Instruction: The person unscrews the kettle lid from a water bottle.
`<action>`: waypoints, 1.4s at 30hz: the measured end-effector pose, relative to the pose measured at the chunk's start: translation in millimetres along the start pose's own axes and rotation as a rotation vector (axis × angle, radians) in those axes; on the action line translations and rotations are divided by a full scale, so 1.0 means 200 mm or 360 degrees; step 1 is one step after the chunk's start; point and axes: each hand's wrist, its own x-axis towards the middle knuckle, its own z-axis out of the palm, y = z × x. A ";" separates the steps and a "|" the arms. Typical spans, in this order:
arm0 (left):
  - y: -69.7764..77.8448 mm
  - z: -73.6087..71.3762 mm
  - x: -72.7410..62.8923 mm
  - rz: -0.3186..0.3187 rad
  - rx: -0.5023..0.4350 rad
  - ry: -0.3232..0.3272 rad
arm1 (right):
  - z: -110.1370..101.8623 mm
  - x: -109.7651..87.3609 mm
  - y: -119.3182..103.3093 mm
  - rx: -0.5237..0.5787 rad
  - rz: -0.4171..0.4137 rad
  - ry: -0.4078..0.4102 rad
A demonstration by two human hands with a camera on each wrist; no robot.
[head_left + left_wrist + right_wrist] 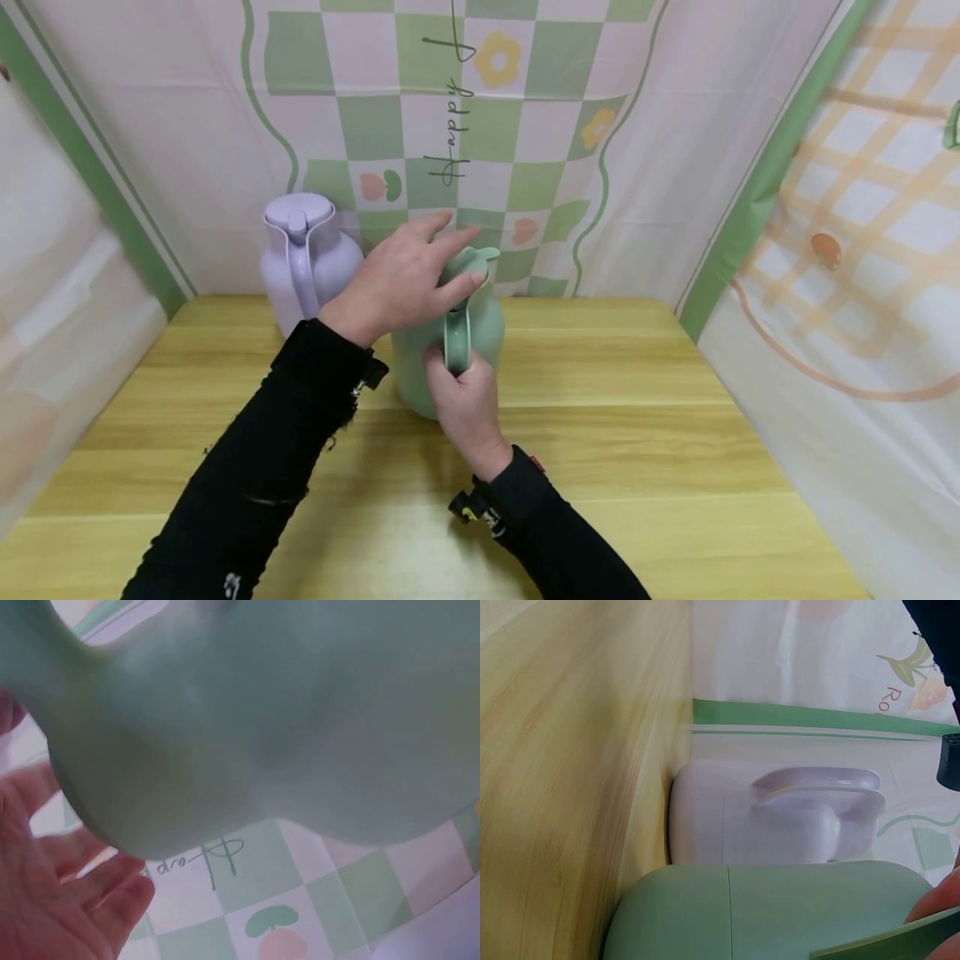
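A light green thermos jug (487, 333) stands on the wooden table, its handle (458, 346) towards me. My right hand (468, 400) grips the lower part of that handle. Over the jug's top lies my left hand (397, 279), fingers spread and fairly straight, with the thumb across the lid (459, 265); it partly covers the lid. In the left wrist view the loose fingers (112, 900) are beside the jug's top. A lilac thermos jug (337, 258) is upright to the left, partly behind my left hand.
Behind the jugs hangs a checked green and white cloth (491, 125) with flowers and lettering. More patterned cloth (840, 333) borders the right side. The wooden table (637, 433) extends to both sides and towards me.
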 end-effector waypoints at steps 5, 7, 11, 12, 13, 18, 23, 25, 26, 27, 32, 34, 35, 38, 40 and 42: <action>-0.01 -0.02 -0.01 0.0027 -0.0018 -0.0125 | 0.00 0.00 0.01 -0.0016 -0.0013 -0.0013; -0.01 -0.02 -0.01 0.0033 -0.0001 -0.0146 | 0.00 0.00 0.01 -0.0020 -0.0007 -0.0011; -0.01 -0.01 -0.01 0.0039 0.0023 -0.0148 | 0.00 0.00 0.00 -0.0012 0.0007 -0.0004; -0.01 -0.01 -0.01 0.0035 0.0024 -0.0142 | 0.00 0.00 0.00 -0.0010 0.0009 -0.0003; -0.01 -0.01 -0.01 0.0033 0.0023 -0.0135 | 0.00 0.00 0.00 -0.0009 0.0010 -0.0003; -0.02 0.00 -0.02 0.0060 0.0024 -0.0092 | 0.01 0.00 0.00 -0.0006 0.0014 -0.0008; -0.02 0.00 -0.02 0.0076 0.0030 -0.0039 | 0.01 0.00 0.00 -0.0016 0.0017 0.0002; -0.02 0.01 -0.02 0.0072 0.0038 -0.0016 | 0.01 0.00 0.00 -0.0021 0.0023 0.0007; -0.02 0.01 -0.02 0.0069 0.0042 -0.0005 | 0.01 0.00 0.00 -0.0021 0.0026 0.0008; -0.02 0.01 -0.02 0.0065 0.0046 0.0006 | 0.01 0.00 0.00 -0.0021 0.0028 0.0009; -0.01 0.03 -0.02 0.0034 0.0097 0.0059 | 0.00 0.01 0.00 -0.0001 0.0035 0.0005; 0.00 0.03 -0.02 0.0021 0.0120 0.0080 | 0.00 0.01 0.00 -0.0002 0.0036 0.0004; 0.00 0.04 -0.01 0.0019 0.0129 0.0092 | 0.00 0.01 0.00 -0.0004 0.0035 0.0004; 0.00 0.05 -0.01 0.0013 0.0136 0.0129 | 0.00 0.01 0.00 -0.0009 0.0039 0.0002; 0.01 0.05 -0.01 0.0009 0.0140 0.0144 | 0.00 0.01 0.00 -0.0005 0.0043 0.0000; 0.01 0.06 -0.01 0.0001 0.0141 0.0149 | 0.00 0.00 0.00 0.0002 0.0049 -0.0002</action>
